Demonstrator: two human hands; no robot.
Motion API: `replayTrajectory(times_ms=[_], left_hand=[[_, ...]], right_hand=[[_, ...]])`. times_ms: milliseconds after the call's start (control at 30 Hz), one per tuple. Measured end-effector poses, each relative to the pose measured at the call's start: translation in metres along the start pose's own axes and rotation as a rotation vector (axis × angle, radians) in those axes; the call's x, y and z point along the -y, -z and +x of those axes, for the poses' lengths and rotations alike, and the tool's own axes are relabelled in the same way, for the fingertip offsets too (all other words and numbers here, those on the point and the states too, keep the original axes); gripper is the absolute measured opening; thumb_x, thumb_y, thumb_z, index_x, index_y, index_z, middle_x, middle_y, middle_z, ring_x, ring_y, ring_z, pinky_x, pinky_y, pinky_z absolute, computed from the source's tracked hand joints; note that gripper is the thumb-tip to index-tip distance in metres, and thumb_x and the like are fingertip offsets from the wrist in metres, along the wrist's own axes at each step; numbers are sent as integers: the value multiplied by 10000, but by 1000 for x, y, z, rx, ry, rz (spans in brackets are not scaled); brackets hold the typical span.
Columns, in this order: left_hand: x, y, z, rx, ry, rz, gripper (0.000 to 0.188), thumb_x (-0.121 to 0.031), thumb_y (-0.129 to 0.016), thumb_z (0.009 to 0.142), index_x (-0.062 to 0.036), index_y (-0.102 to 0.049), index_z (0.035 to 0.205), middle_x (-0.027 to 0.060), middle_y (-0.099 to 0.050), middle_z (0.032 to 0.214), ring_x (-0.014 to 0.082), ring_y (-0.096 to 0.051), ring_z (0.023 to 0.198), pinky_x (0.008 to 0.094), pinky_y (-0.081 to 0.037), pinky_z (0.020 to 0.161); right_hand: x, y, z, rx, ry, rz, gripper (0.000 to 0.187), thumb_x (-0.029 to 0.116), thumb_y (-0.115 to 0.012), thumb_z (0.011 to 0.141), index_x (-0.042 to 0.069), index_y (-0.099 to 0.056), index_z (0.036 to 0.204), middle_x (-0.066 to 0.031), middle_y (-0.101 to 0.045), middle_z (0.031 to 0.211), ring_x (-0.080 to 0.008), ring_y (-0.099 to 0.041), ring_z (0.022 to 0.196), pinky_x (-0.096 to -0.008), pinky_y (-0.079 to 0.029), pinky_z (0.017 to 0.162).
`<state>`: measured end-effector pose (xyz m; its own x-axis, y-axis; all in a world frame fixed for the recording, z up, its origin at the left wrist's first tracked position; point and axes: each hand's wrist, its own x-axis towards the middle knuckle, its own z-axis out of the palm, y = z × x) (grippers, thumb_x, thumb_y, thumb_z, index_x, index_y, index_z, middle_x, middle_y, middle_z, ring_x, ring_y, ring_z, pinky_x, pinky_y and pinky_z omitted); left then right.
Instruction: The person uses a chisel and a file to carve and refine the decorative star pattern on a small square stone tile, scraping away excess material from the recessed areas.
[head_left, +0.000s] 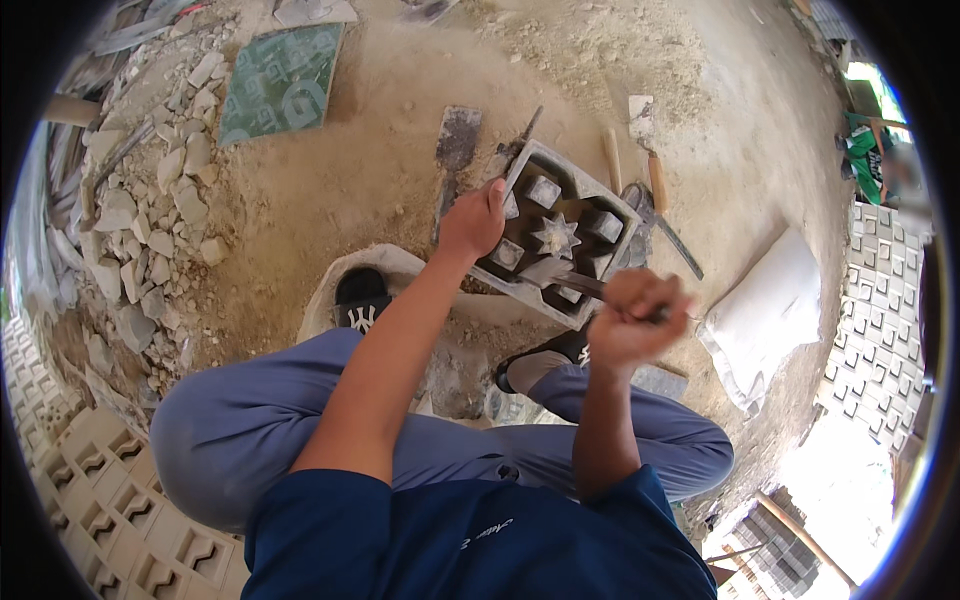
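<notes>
A square grey concrete ventilation block or mould (574, 172) lies tilted on the ground in front of my feet. Inside its rim are a raised star (556, 237) at the centre and several square studs around it. My left hand (473, 222) is closed on its left edge, thumb on the rim. My right hand (640, 315), slightly blurred, is wrapped round the handle of a small flat-bladed trowel (548, 271). The trowel's blade reaches into the block between the star and its near side.
Beyond the block lie a wooden-handled trowel (656, 182), a wooden stick (612, 155) and a dark flat tool (459, 138). Rubble (150, 225) and a green sheet (283, 82) are at left. A white sack (768, 315) lies right; a person in green (868, 160) is far right.
</notes>
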<state>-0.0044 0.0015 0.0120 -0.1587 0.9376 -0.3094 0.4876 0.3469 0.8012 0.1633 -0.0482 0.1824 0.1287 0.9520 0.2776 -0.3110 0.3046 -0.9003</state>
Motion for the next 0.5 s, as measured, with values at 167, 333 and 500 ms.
replayTrajectory(times_ms=[167,333,500], left_hand=[[-8,0,-9,1,-8,-25,530,-485,-254,1058,-176,-567,1352,206,-673,1137,444,-612,1084,563,-495,913],[-18,4,-16,8,-121,28,551,-529,-318,1046,-256,-399,1518,210,-579,1330,457,-585,1148,526,-495,954],[-17,4,-19,-156,-497,249,595,-560,-355,1028,-308,-318,1566,203,-403,1513,451,-420,1354,588,-358,1087]], right_hand=[[74,4,23,53,54,175,456,433,-315,1051,108,-411,745,-25,-345,526,-114,-219,421,-291,-235,426],[57,36,26,201,20,155,480,360,-351,1040,89,-430,652,-27,-353,476,-124,-249,427,-294,-231,428],[54,35,19,270,18,129,489,308,-387,1024,50,-411,609,-50,-349,465,-133,-276,424,-303,-227,418]])
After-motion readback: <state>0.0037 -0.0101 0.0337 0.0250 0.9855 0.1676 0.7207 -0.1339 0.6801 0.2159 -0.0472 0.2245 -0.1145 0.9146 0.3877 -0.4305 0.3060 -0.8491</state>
